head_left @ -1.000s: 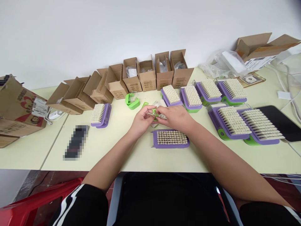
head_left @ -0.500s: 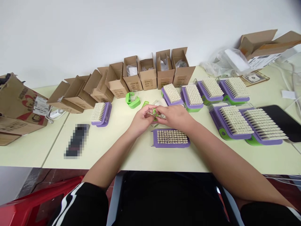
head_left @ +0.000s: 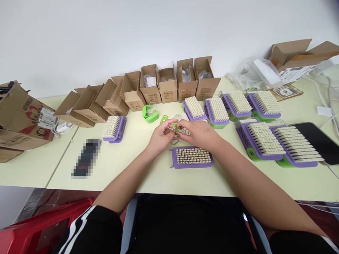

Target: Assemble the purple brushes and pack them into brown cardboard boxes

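Note:
My left hand (head_left: 162,134) and my right hand (head_left: 197,132) meet above the table, fingertips pinched together on a small green plastic part (head_left: 175,125). The fingers cover much of it, so its full shape is hidden. Just behind the hands lie a flat green piece (head_left: 164,119) and a thin metal coil spring (head_left: 176,116). Nearest to my body lies a purple brush plate (head_left: 192,166) with pale bristle tufts facing up. A bright green frame (head_left: 150,119) with clear plastic in it stands to the left, beyond my left hand.
Several open cardboard boxes (head_left: 134,104) line the wall. Purple and green brushes (head_left: 266,137) stand at the right beside a black tablet-like slab (head_left: 317,141). Another brush (head_left: 114,128) stands left, near a blurred dark object (head_left: 87,158). A plastic bag (head_left: 246,76) lies at the back right.
The view has tilted slightly, so most things sit a little lower in it. Both hands keep their pinch on the green part, with only slight finger movement.

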Available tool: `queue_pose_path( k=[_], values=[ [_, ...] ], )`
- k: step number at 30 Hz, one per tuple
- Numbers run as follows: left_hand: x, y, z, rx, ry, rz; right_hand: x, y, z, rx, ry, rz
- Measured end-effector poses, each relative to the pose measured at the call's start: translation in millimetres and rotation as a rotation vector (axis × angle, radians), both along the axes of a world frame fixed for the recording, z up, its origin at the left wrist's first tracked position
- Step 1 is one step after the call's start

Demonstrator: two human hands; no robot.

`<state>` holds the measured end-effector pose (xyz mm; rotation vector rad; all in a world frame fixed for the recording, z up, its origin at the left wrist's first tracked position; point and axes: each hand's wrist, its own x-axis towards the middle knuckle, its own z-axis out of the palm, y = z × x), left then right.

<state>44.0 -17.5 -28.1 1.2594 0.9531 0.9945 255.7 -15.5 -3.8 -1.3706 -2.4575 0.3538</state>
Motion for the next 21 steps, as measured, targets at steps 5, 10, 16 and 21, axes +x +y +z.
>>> queue_pose_path(
  k=[5,10,16,21],
  values=[
    [-3,1,1.5,0.002,-0.002,0.020,-1,-4,1.9,-0.004,0.014,-0.023],
    [-4,2,0.4,0.010,-0.001,0.023,-4,-8,3.6,0.026,-0.011,-0.050],
    [0,-3,1.1,0.034,0.044,0.043,-8,-10,4.2,0.045,-0.008,-0.097],
    [3,-3,0.8,0.026,0.024,0.064,-9,-11,6.5,0.043,-0.046,-0.078]
  ],
)
